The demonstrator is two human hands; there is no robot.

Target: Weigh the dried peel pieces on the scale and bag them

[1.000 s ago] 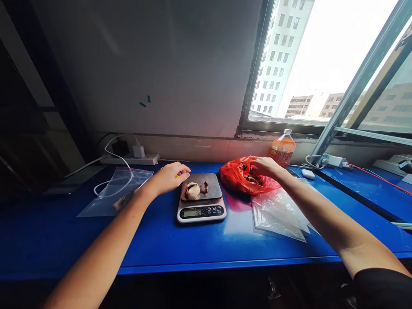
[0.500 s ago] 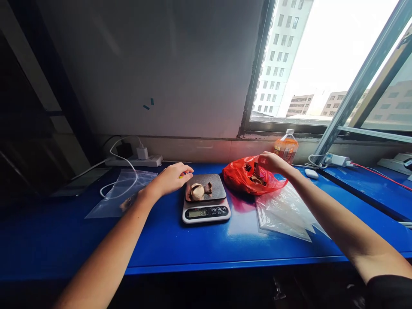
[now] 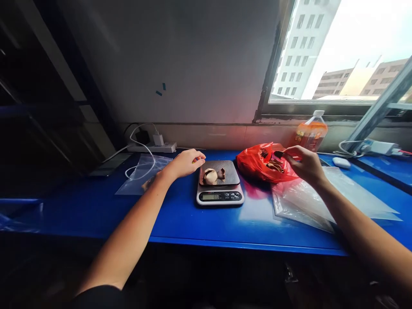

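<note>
Fragment [image 3: 278,153]: dark, pinched in my right hand [image 3: 300,161] at the mouth of the red bag [image 3: 254,168]; seemingly brittle, best gripped lightly. My left hand [image 3: 187,163] curls beside the scale [image 3: 220,189]; whether it grips anything, I cannot tell.

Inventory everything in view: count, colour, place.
Scale: one, white, centre
Dried pieces: two, pale and brown, on scale
Red bag: one, red, right of scale
Brown pieces: several, brown, in red bag
Dark piece: one, blackish, in right hand
Yellow thing: one, yellow, at left hand
Clear bags: several, transparent, right
Left bag: one, transparent, left
Bottle: one, orange, behind red bag
Case: one, white, right rear
Power strip: one, white, left rear
Charger: one, white, left rear
Cable: one, white, left
Adapter: one, white, right rear
Tape strips: two, teal, wall
Window: one, dark frame, right rear
Table: one, blue, foreground
Left hand: one, left of scale
Right hand: one, at red bag
</note>
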